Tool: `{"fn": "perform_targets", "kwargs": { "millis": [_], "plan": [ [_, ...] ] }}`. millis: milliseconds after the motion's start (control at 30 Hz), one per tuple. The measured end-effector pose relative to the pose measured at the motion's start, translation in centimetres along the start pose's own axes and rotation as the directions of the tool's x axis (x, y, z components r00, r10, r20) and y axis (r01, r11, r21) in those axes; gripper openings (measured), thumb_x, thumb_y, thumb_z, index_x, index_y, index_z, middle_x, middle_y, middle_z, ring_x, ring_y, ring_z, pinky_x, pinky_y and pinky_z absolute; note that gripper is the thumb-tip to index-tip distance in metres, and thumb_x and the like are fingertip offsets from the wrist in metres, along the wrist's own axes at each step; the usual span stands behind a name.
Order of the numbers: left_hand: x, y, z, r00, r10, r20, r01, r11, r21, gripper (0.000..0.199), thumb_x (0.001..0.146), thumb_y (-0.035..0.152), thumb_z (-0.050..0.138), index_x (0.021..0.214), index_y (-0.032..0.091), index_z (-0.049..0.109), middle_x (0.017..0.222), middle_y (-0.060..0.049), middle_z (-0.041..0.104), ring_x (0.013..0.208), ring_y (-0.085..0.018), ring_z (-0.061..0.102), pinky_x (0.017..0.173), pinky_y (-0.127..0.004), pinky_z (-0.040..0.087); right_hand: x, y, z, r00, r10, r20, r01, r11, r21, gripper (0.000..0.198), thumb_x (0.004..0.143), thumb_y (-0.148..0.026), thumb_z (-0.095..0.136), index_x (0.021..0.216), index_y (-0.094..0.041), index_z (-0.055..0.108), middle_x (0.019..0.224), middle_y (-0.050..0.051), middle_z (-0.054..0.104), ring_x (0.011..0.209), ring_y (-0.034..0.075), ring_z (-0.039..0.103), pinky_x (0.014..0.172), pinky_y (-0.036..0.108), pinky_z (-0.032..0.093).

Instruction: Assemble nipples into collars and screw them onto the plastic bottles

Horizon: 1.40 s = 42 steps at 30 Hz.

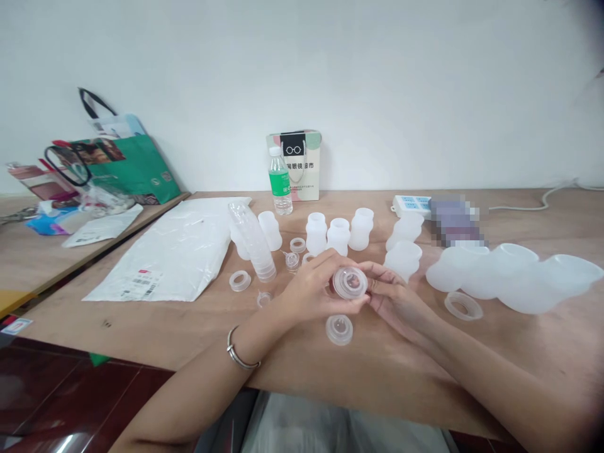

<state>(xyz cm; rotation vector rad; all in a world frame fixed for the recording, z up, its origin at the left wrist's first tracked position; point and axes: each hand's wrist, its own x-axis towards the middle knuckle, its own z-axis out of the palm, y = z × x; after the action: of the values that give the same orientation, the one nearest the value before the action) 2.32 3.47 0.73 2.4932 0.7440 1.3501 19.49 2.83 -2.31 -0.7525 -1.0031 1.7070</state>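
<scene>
Two hands on one clear part, loose pieces close by

Nearest the person, a clear nippled piece lies loose on the table, between the hands and the front edge; a lowered wrist could knock it off. Just beyond, the left hand is curled partly closed around a clear ringed part, raised above the tabletop, while the right hand pinches its right side between thumb and fingers. Uneven pressure might make that smooth rim slip. A flat ring near the right forearm could be swept aside. Farther back, the tall clear stack looks top-heavy, and the frosted containers stand close enough that one bump might topple several.
</scene>
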Motion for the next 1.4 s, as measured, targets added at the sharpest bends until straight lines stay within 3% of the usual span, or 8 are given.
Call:
{"fn": "perform_targets", "kwargs": {
  "millis": [167,267,400,567,733,1000,1133,1400],
  "plan": [
    [0.0,-0.8,-0.8,0.992,-0.025,0.123,0.034,0.997,-0.072,0.045,0.074,0.046,0.069,0.107,0.018,0.057,0.093,-0.005,0.064,0.079,-0.015,0.06,0.072,-0.028,0.05,0.3,0.0,-0.1,1.0,-0.023,0.02,0.023,1.0,0.009,0.016,0.075,-0.036,0.072,0.078,-0.021,0.067,0.074,-0.002,0.058,0.065,0.009,0.051,0.063,0.022,0.044],
    [-0.1,-1.7,-1.7,0.998,-0.019,0.057,0.029,0.983,-0.182,0.065,0.081,0.067,0.045,0.123,0.017,0.049,0.111,-0.01,0.061,0.076,-0.015,0.058,0.071,-0.031,0.05,0.2,-0.8,-0.5,0.981,-0.187,-0.046,0.173,0.961,-0.216,0.02,0.076,-0.041,0.07,0.073,-0.022,0.066,0.068,-0.002,0.057,0.061,0.01,0.049,0.061,0.024,0.041],
    [0.2,-2.7,-2.6,0.974,-0.187,-0.126,0.177,0.98,-0.089,0.043,0.096,0.047,0.029,0.112,0.017,0.056,0.1,-0.008,0.064,0.074,-0.013,0.058,0.07,-0.029,0.048,-0.2,-2.1,-1.2,0.936,-0.35,0.045,0.27,0.63,-0.728,0.018,0.079,-0.039,0.066,0.07,-0.023,0.066,0.063,0.0,0.06,0.059,0.014,0.049,0.057,0.028,0.038],
    [0.7,-3.3,-3.0,0.943,-0.261,0.206,0.204,0.944,0.26,0.024,0.094,0.029,0.042,0.089,0.016,0.062,0.085,-0.004,0.064,0.08,-0.016,0.058,0.074,-0.03,0.046,-0.5,-1.6,-1.2,0.939,-0.18,0.292,0.335,0.301,-0.893,0.015,0.082,-0.028,0.061,0.069,-0.023,0.064,0.063,0.001,0.06,0.056,0.014,0.05,0.053,0.028,0.035],
    [0.5,-3.9,-3.9,0.852,-0.339,0.398,0.174,0.902,0.396,0.029,0.094,0.027,0.04,0.086,0.015,0.065,0.087,-0.006,0.063,0.084,-0.018,0.059,0.076,-0.032,0.046,-0.8,-1.2,-0.9,0.933,-0.084,0.35,0.359,0.29,-0.887,0.017,0.085,-0.033,0.059,0.072,-0.022,0.063,0.065,0.0,0.06,0.059,0.014,0.051,0.054,0.027,0.036],
    [0.1,-4.7,-4.8,0.731,-0.363,0.578,0.068,0.881,0.467,0.035,0.074,0.033,0.071,0.104,0.018,0.062,0.106,-0.008,0.06,0.101,-0.025,0.054,0.088,-0.039,0.043,0.7,-0.7,-1.9,0.927,-0.276,0.254,0.331,0.285,-0.899,0.022,0.094,-0.032,0.043,0.103,-0.025,0.062,0.104,0.006,0.065,0.095,0.022,0.059,0.082,0.038,0.045],
    [0.0,-4.5,-4.3,0.723,-0.365,0.587,0.028,0.864,0.503,0.024,0.076,0.02,0.065,0.1,0.017,0.062,0.102,-0.008,0.061,0.102,-0.026,0.051,0.087,-0.039,0.041,1.9,0.6,-2.7,0.911,-0.244,0.332,0.384,0.213,-0.898,0.029,0.091,-0.019,0.041,0.11,-0.026,0.062,0.112,0.006,0.065,0.108,0.025,0.055,0.092,0.044,0.043],
    [0.3,-4.3,-4.3,0.81,-0.322,0.49,0.069,0.883,0.465,0.011,0.083,0.027,0.059,0.089,0.018,0.062,0.092,-0.005,0.062,0.092,-0.021,0.055,0.081,-0.034,0.041,2.2,1.0,-2.6,0.913,-0.26,0.315,0.356,0.125,-0.926,0.016,0.086,-0.023,0.052,0.076,-0.023,0.065,0.074,0.004,0.056,0.072,0.02,0.055,0.068,0.036,0.047]
  ]
}}
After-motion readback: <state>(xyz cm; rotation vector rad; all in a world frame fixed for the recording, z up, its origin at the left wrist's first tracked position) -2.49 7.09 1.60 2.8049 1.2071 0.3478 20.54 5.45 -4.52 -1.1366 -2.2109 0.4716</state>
